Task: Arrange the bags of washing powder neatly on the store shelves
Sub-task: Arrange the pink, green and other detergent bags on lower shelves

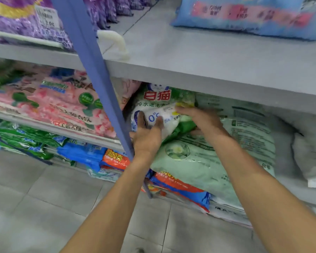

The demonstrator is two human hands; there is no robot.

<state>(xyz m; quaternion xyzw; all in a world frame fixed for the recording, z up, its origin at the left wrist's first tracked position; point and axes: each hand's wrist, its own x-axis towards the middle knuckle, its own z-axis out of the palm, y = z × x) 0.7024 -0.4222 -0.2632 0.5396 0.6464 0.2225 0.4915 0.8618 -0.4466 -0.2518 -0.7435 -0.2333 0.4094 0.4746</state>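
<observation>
A green and white bag of washing powder with red lettering stands at the left end of the middle shelf, under the grey shelf board. My left hand presses against its lower front with straight fingers. My right hand lies on its right side, fingers reaching over the bag. Both hands touch this bag. Beneath and to the right lies a large pale green bag, flat on the shelf.
A blue shelf upright runs diagonally just left of my left hand. Pink bags fill the left bay, with green, blue and orange bags lower down. A light blue bag and purple bags sit above. Grey tiled floor below.
</observation>
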